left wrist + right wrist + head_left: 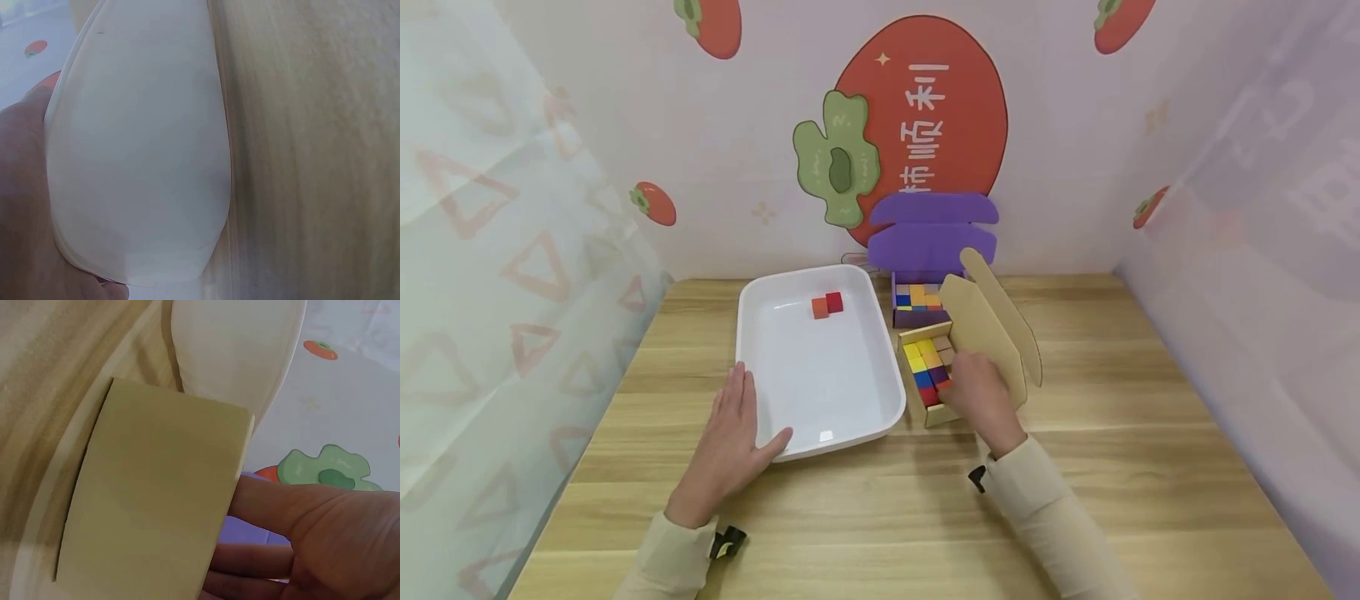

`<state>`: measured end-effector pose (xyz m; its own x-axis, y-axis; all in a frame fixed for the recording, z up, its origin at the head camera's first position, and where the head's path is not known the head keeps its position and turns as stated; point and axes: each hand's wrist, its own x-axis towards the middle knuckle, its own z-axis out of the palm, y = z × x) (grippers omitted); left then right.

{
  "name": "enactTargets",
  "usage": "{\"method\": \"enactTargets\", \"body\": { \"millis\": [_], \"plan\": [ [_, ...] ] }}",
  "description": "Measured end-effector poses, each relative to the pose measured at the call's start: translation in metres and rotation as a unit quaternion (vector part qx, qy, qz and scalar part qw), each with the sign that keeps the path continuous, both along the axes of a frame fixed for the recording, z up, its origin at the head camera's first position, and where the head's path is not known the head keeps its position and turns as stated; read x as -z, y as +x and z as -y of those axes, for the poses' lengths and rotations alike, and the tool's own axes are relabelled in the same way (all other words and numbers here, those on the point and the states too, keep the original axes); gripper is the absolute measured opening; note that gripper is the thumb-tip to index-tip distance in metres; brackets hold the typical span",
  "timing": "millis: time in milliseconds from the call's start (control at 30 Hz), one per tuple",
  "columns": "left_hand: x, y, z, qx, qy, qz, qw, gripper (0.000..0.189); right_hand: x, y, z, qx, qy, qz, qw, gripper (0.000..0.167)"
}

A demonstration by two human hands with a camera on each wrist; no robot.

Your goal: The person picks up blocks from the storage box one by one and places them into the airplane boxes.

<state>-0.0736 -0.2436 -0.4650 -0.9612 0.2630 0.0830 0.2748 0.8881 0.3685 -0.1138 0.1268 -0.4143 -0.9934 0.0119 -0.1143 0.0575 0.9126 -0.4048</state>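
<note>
My left hand point(730, 433) rests with straight fingers on the left near corner of a white tray point(895, 400), thumb along its near rim. In the left wrist view, the tray's outer wall point(137, 144) fills the middle. Inside the tray an orange cube point(820, 308) and a red cube point(834, 302) sit side by side. My right hand point(981, 396) reaches into an open brown cardboard box point(943, 415) of coloured blocks point(922, 380). In the right wrist view, the box wall point(150, 487) hides my fingertips, so I cannot tell whether they pinch a block.
Behind the brown box stands an open purple box point(917, 318) holding more blocks, its lid point(932, 246) upright against the printed back wall. The brown lid point(985, 333) stands raised on the right, beside my right hand. All rest on a wooden table point(1112, 467).
</note>
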Motion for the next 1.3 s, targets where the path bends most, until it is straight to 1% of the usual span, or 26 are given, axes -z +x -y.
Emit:
{"method": "enactTargets", "body": {
  "millis": [100, 267, 367, 500, 767, 800, 867, 1000, 1167, 1267, 1300],
  "plan": [
    [0.001, 0.0, 0.001, -0.001, 0.003, -0.002, 1.0, 0.11, -0.002, -0.007, 0.0, -0.016, 0.013, 0.017, 0.9997, 0.022],
    [0.001, 0.001, 0.002, -0.001, 0.004, 0.005, 1.0, 0.11, -0.002, -0.014, -0.003, -0.025, -0.006, 0.065, 0.9976, 0.032],
    [0.0, 0.0, 0.002, -0.002, 0.002, 0.005, 1.0, 0.11, -0.002, -0.017, -0.005, -0.033, -0.007, 0.081, 0.9961, 0.034],
    [-0.001, 0.0, 0.002, -0.003, -0.001, 0.006, 1.0, 0.11, -0.003, -0.019, -0.007, -0.04, -0.005, 0.094, 0.9947, 0.029],
    [-0.001, 0.001, 0.001, -0.001, -0.001, 0.003, 1.0, 0.11, -0.007, -0.021, -0.008, -0.037, -0.008, 0.109, 0.9933, 0.019],
    [-0.001, 0.0, 0.001, -0.001, -0.001, 0.002, 1.0, 0.11, -0.007, -0.021, -0.008, -0.039, -0.008, 0.111, 0.993, 0.02],
    [0.0, 0.0, 0.002, -0.002, 0.0, 0.001, 1.0, 0.11, -0.007, -0.023, -0.009, -0.042, -0.006, 0.117, 0.9922, 0.026],
    [0.001, 0.0, 0.002, -0.001, 0.005, 0.002, 1.0, 0.11, -0.008, -0.028, -0.011, -0.055, 0.016, 0.129, 0.99, 0.039],
    [0.003, 0.0, 0.002, 0.001, 0.009, -0.001, 1.0, 0.11, -0.01, -0.035, -0.01, -0.075, 0.049, 0.138, 0.9864, 0.033],
    [0.003, 0.0, 0.002, -0.001, 0.007, -0.001, 1.0, 0.11, -0.01, -0.037, -0.009, -0.073, 0.049, 0.145, 0.9855, 0.028],
    [0.003, 0.0, 0.002, -0.001, 0.008, -0.001, 1.0, 0.11, -0.009, -0.037, -0.01, -0.073, 0.048, 0.147, 0.9852, 0.029]
  ]
}}
